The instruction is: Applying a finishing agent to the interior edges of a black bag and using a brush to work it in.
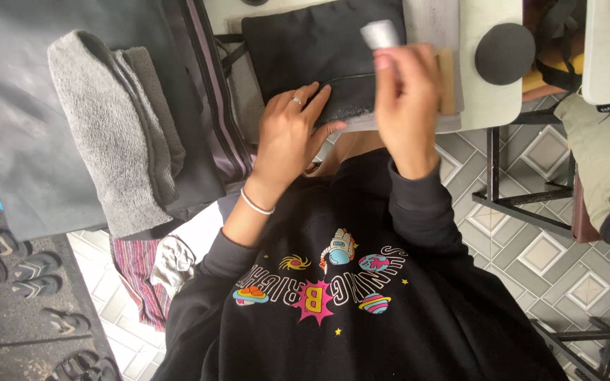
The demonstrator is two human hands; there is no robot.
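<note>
A black fabric piece (323, 49) lies flat on a light table (485, 99), in front of the person. Its near edge looks rough and frayed, and a thin seam line crosses it. The left hand (291, 134) rests on this near edge, with the fingers spread narrow and pressed flat on the cloth; a ring is on one finger and a thin bracelet is on the wrist. The right hand (407, 92) is just beside it, raised a little over the right part of the fabric. Its fingers are closed around a small grey cylinder (380, 33), which stands out above the fingertips. What kind of tool it is cannot be told.

A tan strip (447, 81) shows at the right edge of the fabric, partly behind the right hand. Further right on the table lies a round black disc (505, 53). To the left, folded grey cloths (107, 134) are stacked on dark material. Sandals (33, 271) stand on the floor at the lower left.
</note>
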